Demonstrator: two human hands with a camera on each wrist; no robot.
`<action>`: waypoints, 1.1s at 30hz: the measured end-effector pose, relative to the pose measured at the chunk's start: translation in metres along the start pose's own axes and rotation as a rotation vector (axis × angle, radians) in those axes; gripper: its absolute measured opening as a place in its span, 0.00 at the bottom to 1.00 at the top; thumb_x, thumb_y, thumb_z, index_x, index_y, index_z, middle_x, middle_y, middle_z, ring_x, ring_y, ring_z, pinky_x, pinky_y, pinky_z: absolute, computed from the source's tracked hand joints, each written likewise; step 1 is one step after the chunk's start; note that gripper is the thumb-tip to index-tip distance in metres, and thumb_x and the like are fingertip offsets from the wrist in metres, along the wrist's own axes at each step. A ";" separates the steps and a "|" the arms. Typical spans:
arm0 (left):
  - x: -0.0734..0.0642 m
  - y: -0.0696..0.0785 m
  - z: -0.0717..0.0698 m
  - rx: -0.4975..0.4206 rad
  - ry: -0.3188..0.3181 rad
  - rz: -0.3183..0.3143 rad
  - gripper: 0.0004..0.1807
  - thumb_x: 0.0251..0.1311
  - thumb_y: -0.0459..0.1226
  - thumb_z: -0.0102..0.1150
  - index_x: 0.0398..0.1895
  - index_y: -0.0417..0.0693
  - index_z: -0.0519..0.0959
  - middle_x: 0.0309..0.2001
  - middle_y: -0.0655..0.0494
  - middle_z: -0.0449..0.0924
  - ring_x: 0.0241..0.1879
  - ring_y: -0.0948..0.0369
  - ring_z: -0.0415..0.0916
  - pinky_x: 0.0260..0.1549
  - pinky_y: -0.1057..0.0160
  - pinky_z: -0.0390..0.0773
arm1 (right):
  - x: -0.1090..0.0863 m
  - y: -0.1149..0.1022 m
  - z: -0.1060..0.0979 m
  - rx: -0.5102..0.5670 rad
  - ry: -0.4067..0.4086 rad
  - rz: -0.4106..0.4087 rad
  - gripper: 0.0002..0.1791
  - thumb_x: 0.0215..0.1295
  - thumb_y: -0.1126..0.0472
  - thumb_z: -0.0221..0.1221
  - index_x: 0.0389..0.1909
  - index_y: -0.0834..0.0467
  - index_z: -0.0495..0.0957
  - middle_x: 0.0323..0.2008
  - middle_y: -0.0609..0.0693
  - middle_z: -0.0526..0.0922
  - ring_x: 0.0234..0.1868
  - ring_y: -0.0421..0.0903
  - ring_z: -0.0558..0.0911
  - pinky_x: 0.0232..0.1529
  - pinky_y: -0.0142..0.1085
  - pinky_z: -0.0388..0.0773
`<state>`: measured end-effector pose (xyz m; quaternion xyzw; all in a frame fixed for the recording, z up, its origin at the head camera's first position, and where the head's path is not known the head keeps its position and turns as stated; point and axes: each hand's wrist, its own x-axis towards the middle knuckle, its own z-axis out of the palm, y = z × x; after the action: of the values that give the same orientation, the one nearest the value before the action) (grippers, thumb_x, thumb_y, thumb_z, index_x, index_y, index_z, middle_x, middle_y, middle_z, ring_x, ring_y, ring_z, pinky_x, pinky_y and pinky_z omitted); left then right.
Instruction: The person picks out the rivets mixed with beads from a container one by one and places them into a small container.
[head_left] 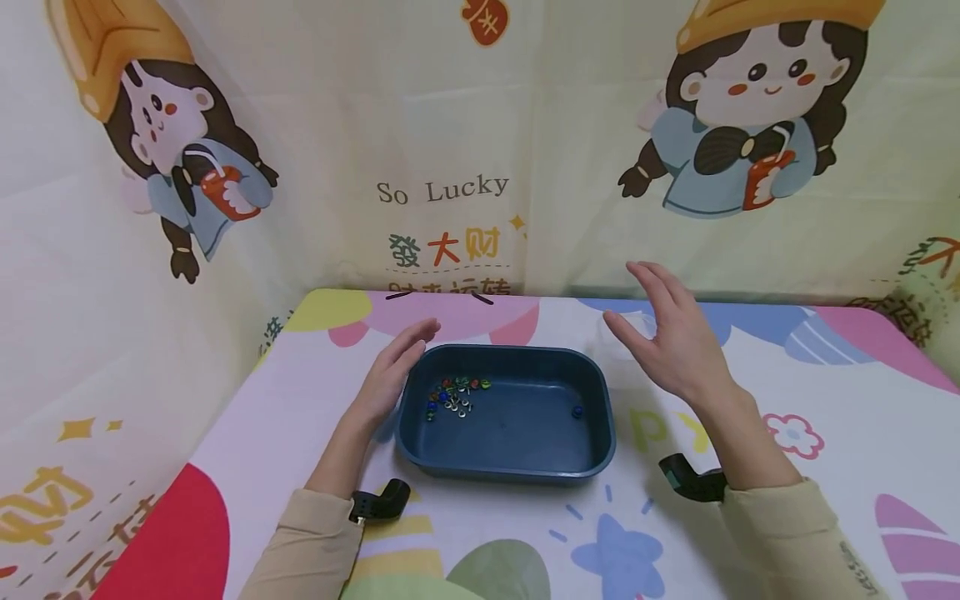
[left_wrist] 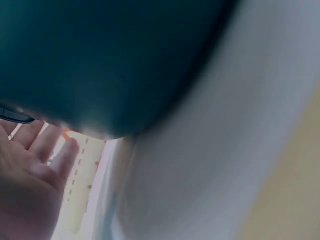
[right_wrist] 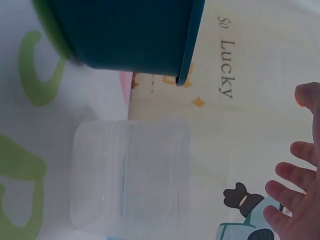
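A dark blue plastic basin (head_left: 517, 437) sits on the table. At its left end lie several coloured marbles (head_left: 443, 397) and small shiny metal pieces (head_left: 454, 407), too small to identify; one blue marble (head_left: 577, 412) is at the right. My left hand (head_left: 386, 379) stands beside the basin's left wall, fingers extended; whether it touches is hard to tell. In the left wrist view, the basin (left_wrist: 100, 60) partly covers that hand's fingers. My right hand (head_left: 678, 342) is raised beyond the basin's right side, fingers spread, holding nothing. A translucent plastic box (right_wrist: 130, 180) stands near it.
A patterned cloth covers the table (head_left: 480, 533). Behind it hangs a printed curtain (head_left: 585, 167), which continues along the left side. Each wrist wears a black camera, the left one (head_left: 382, 502) close to the basin's near left corner.
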<state>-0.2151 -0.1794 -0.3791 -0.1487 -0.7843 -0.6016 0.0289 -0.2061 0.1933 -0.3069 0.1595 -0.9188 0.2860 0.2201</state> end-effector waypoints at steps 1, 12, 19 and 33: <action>0.000 -0.001 0.000 -0.015 -0.009 -0.002 0.25 0.79 0.40 0.41 0.75 0.44 0.64 0.72 0.46 0.67 0.72 0.51 0.60 0.71 0.43 0.55 | 0.001 -0.001 0.001 0.002 -0.002 0.006 0.39 0.69 0.49 0.62 0.76 0.57 0.60 0.75 0.59 0.59 0.73 0.63 0.60 0.66 0.66 0.60; -0.002 -0.006 0.002 -0.083 -0.040 -0.021 0.23 0.79 0.39 0.39 0.72 0.41 0.68 0.70 0.45 0.69 0.71 0.51 0.63 0.71 0.46 0.56 | 0.004 -0.009 0.005 0.039 0.022 0.012 0.37 0.70 0.50 0.62 0.75 0.55 0.62 0.74 0.58 0.62 0.71 0.61 0.63 0.62 0.67 0.64; -0.002 -0.010 0.002 -0.118 -0.053 -0.016 0.23 0.79 0.38 0.39 0.71 0.39 0.69 0.69 0.44 0.70 0.70 0.50 0.64 0.71 0.46 0.56 | 0.004 -0.010 0.016 0.089 0.136 -0.099 0.30 0.66 0.59 0.64 0.68 0.60 0.71 0.66 0.58 0.74 0.61 0.59 0.76 0.57 0.61 0.73; -0.003 -0.013 0.004 -0.189 -0.059 -0.104 0.23 0.78 0.35 0.38 0.71 0.39 0.69 0.71 0.45 0.67 0.71 0.50 0.61 0.71 0.47 0.56 | 0.004 -0.012 0.033 0.143 0.154 -0.208 0.25 0.65 0.62 0.65 0.63 0.61 0.77 0.59 0.57 0.80 0.54 0.56 0.80 0.51 0.56 0.78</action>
<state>-0.2151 -0.1790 -0.3935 -0.1273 -0.7311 -0.6691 -0.0397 -0.2148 0.1636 -0.3244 0.2468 -0.8550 0.3377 0.3067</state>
